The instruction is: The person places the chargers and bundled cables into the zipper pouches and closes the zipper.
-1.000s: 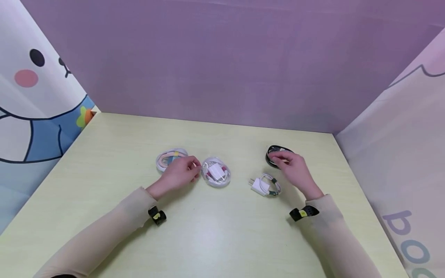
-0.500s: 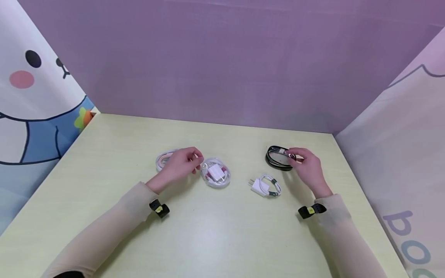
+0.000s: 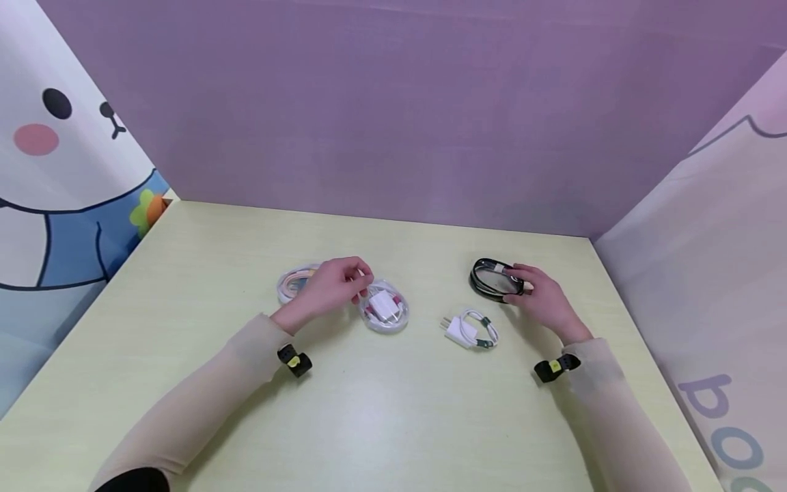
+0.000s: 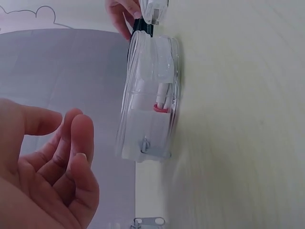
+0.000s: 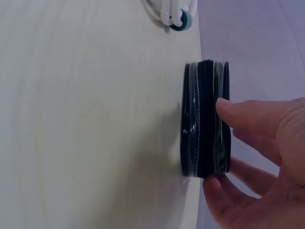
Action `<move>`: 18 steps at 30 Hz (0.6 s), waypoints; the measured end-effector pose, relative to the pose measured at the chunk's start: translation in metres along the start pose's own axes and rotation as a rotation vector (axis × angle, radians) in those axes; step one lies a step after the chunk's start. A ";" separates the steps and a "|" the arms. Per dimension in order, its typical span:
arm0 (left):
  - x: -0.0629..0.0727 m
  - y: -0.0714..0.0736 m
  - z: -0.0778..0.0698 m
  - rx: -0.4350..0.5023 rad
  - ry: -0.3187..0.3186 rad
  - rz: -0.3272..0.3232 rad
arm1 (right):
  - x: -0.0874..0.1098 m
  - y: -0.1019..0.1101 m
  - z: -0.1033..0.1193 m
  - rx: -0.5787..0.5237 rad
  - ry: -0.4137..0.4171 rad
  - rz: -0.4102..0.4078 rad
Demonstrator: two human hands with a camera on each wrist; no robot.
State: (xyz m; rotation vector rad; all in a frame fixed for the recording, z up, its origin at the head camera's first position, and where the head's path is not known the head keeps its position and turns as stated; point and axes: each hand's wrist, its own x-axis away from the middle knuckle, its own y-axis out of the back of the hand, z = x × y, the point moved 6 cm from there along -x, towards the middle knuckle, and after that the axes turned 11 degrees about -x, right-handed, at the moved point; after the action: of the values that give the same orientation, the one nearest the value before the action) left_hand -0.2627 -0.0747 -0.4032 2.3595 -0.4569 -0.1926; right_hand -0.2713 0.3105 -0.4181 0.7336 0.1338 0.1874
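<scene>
The black case (image 5: 205, 121) lay on the table (image 3: 393, 417) at 10 o'clock from the nearer right hand (image 3: 544, 298), which gripped it, and at 3 o'clock from the loosely curled, unladen left hand (image 3: 332, 285).

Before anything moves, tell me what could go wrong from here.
The right hand grips the black case at one side only, so it might tilt if lifted.
The left hand hangs close to the clear case with the white plug and could nudge it.
The loose white charger lies near the right hand and might get brushed aside.
</scene>
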 end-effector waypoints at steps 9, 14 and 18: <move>-0.008 -0.011 -0.016 -0.009 -0.056 0.060 | 0.005 -0.001 0.006 0.083 0.019 0.015; -0.016 -0.026 -0.029 0.014 -0.096 0.128 | 0.009 -0.002 0.008 0.091 0.028 0.009; -0.023 -0.038 -0.040 0.021 -0.134 0.164 | 0.012 -0.002 0.008 0.087 0.031 0.017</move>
State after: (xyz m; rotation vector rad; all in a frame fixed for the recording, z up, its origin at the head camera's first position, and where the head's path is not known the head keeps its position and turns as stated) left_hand -0.2629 -0.0153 -0.3999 2.3248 -0.7177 -0.2717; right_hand -0.2579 0.3070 -0.4143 0.8190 0.1659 0.2107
